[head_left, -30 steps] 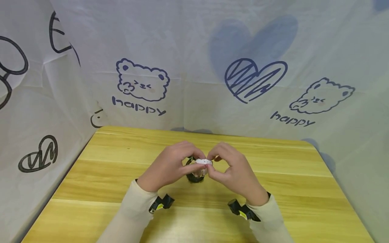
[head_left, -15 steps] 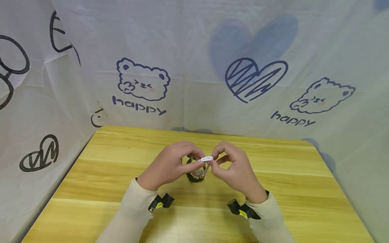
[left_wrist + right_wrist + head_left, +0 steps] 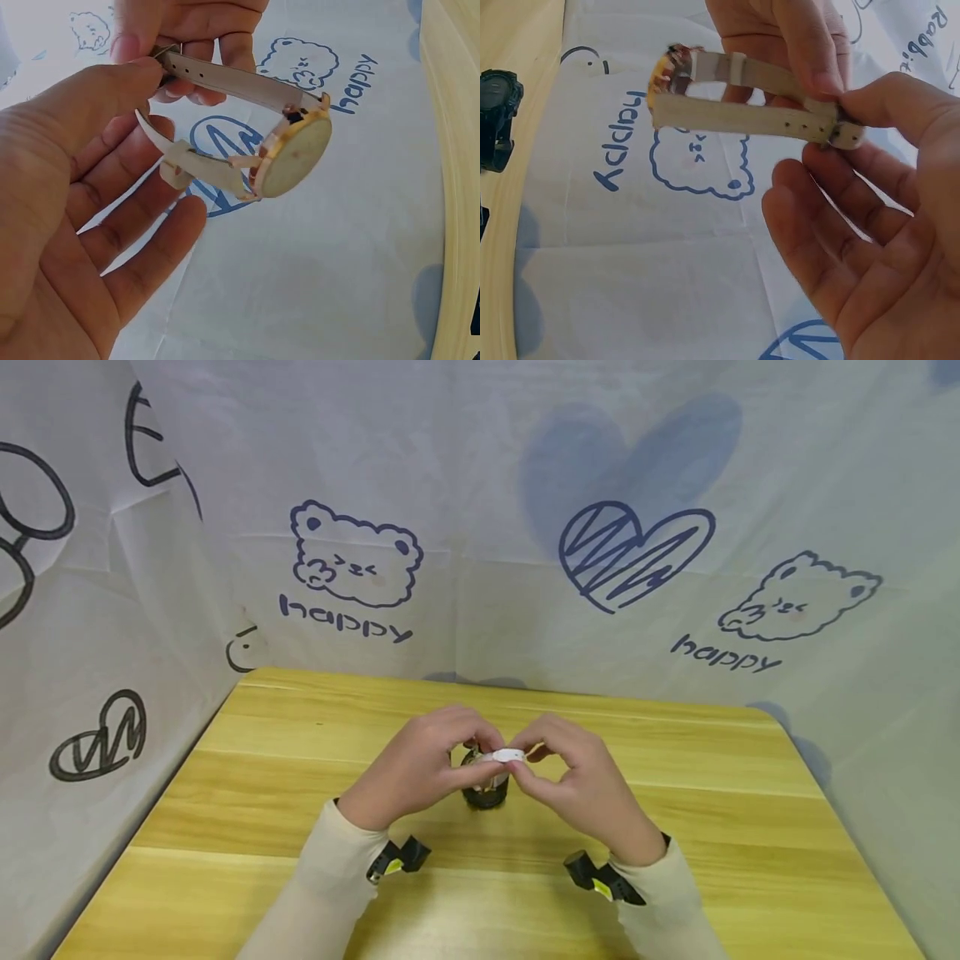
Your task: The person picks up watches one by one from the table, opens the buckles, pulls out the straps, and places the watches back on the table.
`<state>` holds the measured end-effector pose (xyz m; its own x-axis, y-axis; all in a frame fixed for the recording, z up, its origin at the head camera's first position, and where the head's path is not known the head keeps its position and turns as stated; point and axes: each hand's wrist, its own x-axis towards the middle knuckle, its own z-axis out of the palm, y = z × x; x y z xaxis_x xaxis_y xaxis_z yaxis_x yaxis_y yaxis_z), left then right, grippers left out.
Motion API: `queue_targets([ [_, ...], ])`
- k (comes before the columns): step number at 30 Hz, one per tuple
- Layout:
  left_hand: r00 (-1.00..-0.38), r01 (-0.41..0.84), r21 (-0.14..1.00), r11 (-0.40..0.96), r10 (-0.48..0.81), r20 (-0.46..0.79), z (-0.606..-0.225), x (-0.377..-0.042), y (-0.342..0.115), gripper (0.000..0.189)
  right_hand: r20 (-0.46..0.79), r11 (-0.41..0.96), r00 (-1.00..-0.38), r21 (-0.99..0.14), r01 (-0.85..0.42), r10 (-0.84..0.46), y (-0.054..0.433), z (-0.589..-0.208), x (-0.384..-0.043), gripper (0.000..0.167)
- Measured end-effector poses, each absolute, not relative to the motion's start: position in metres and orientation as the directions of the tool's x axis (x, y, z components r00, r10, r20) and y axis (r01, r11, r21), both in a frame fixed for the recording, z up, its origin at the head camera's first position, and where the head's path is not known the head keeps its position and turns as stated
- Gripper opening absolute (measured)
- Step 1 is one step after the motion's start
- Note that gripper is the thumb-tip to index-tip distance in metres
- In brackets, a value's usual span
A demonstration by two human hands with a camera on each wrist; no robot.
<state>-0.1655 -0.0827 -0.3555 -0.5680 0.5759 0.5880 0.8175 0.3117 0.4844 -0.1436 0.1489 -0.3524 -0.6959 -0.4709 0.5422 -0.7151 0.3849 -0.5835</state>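
A wristwatch with a white strap [image 3: 509, 755] and a gold-coloured case [image 3: 296, 157] is held up between both hands over the table. My left hand [image 3: 420, 768] pinches the strap ends between thumb and fingers, its other fingers spread loosely below. Opposite it, my right hand [image 3: 573, 777] pinches the strap beside the metal buckle [image 3: 832, 133]. Holes show along one strap half, which runs to the buckle. The other half carries a strap loop [image 3: 176, 163]. The watch hangs case outward, its two halves forming a loop. Fingertips hide part of the buckle.
Beneath the hands, a black wristwatch [image 3: 483, 798] stands on the wooden table [image 3: 300, 785]. A white cloth [image 3: 480, 593] printed with bears and hearts hangs behind the table's back edge and along its left side. Cameras are strapped to both wrists.
The right fingers have drawn slightly away from the left and then come back close to them. The white strap has shifted and turned a little; the black watch stays put.
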Motion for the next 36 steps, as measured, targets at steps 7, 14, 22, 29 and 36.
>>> queue_targets([
  [7,-0.599,0.795,0.497,0.348,0.583,0.549,-0.3535,-0.1642,-0.0794,0.011,0.56,0.404,-0.675,-0.542,-0.737,-0.481,0.1514,-0.3506,-0.1435,0.017],
  [14,-0.611,0.785,0.509,0.353,0.577,0.542,-0.3542,-0.164,-0.0817,0.009,0.528,0.393,-0.693,-0.575,-0.717,-0.492,0.1525,-0.35,-0.144,0.015],
  [22,-0.589,0.8,0.514,0.309,0.571,0.572,-0.3559,-0.1661,-0.0822,0.01,0.47,0.39,-0.72,-0.619,-0.681,-0.511,0.1542,-0.3475,-0.1431,0.014],
  [29,-0.611,0.782,0.525,0.334,0.573,0.546,-0.354,-0.1654,-0.0835,0.008,0.398,0.398,-0.76,-0.674,-0.622,-0.514,0.1549,-0.3476,-0.1448,0.011],
  [36,-0.62,0.776,0.527,0.347,0.577,0.532,-0.3523,-0.1636,-0.0846,0.012,0.391,0.367,-0.783,-0.721,-0.587,-0.484,0.1592,-0.3474,-0.1425,0.01],
])
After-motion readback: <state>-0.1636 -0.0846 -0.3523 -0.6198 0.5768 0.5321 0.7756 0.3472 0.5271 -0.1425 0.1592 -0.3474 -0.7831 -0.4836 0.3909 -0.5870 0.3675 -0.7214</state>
